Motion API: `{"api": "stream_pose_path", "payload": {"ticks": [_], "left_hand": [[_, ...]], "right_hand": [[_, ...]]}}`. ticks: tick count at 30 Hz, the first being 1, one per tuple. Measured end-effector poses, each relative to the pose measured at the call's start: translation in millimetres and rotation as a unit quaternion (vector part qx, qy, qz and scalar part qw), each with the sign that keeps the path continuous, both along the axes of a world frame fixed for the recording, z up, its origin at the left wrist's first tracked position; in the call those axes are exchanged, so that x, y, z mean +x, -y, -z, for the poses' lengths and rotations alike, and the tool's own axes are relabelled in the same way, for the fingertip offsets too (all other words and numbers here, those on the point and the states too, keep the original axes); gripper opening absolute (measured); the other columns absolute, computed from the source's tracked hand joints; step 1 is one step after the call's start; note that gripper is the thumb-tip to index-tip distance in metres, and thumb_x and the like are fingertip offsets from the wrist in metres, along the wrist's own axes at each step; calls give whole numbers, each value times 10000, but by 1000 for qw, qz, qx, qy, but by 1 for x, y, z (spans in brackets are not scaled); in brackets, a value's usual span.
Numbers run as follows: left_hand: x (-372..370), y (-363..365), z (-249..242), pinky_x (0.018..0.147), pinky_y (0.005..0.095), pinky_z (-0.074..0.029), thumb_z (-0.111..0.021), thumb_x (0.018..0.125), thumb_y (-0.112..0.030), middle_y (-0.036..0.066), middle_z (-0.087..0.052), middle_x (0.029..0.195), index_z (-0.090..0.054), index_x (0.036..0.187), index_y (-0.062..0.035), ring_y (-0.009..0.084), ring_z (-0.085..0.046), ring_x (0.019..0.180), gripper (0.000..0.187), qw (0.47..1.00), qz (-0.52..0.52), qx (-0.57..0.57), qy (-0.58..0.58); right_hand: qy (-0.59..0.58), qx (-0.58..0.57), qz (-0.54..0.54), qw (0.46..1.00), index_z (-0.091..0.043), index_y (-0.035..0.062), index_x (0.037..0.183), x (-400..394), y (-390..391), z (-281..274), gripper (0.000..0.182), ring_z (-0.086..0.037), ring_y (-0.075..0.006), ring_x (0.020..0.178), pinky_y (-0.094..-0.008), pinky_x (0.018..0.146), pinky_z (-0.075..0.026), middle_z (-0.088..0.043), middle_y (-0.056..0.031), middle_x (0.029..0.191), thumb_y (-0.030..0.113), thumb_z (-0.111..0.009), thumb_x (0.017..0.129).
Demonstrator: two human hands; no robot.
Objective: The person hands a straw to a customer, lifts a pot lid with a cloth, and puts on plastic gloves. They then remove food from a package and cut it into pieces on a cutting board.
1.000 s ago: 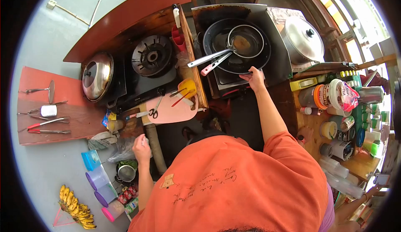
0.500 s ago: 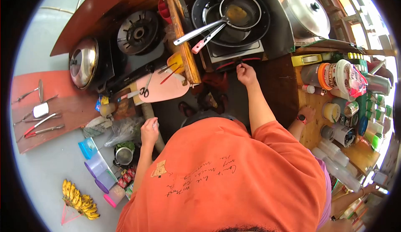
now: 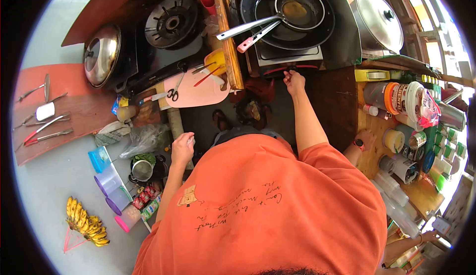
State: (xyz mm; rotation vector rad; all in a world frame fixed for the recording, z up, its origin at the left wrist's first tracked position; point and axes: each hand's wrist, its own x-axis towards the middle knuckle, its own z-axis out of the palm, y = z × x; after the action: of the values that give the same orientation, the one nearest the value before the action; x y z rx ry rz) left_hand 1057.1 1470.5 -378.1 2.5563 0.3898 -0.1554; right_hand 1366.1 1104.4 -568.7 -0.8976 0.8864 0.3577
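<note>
My right hand [image 3: 295,81] reaches to the front of the small gas stove [image 3: 290,57], its fingers closed at the stove knob [image 3: 290,69]. On that stove sits a large black wok [image 3: 252,26]; inside it rests a small frying pan [image 3: 322,12] with a yellowish-brown piece of food [image 3: 294,10] in it. A turner with a pink-ended handle [image 3: 246,44] lies beside the pan's handle. My left hand [image 3: 182,148] hangs near my side, left of my body, its fingers curled around something pale and small that I cannot make out.
A pink cutting board [image 3: 201,90] with scissors [image 3: 173,93] lies left of the stove, below another burner [image 3: 172,23]. Another person's hand [image 3: 366,139] with a watch rests on the wooden counter [image 3: 364,107] at right, near jars. Bananas [image 3: 87,220] sit lower left.
The view has shifted, so the stove and pans appear higher and farther right. My right hand stays at the stove knob; my left hand remains curled at my side.
</note>
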Motion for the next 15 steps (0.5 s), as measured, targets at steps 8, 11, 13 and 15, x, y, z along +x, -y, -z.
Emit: {"api": "stream_pose_path", "payload": {"ticks": [8,11,13,15], "left_hand": [[21,-29,-1,797,402,-546,-646,860,-90,180,-711,957,-698,1016,-12,360,-689,903,182,999,-7,-51,10],[31,-47,-9,795,381,-551,-677,850,-133,174,-725,921,-716,1011,-24,319,-711,885,197,995,-48,-90,-13],[38,-65,-3,793,364,-552,-703,836,-168,163,-735,912,-729,1014,-35,277,-722,872,224,993,-53,-106,-30],[45,-78,10,796,352,-546,-717,825,-175,145,-740,922,-736,1020,-43,245,-719,874,237,988,-69,-130,-50]], "right_hand": [[7,8,-33,999,-554,0,1001,-6,7,-6,148,-515,-134,552,-272,495,-457,-663,-130,835,141,-560,957],[-6,-8,-53,999,-571,10,1045,-23,3,-20,246,-529,-134,556,-270,497,-453,-687,-138,859,245,-539,980],[7,-41,-281,959,-591,33,1092,-48,-2,-31,302,-539,-143,570,-278,495,-448,-702,-122,857,301,-507,982],[19,-52,-459,887,-648,20,1105,-84,-30,-66,347,-606,-175,627,-310,527,-482,-724,-115,936,314,-572,938]]}}
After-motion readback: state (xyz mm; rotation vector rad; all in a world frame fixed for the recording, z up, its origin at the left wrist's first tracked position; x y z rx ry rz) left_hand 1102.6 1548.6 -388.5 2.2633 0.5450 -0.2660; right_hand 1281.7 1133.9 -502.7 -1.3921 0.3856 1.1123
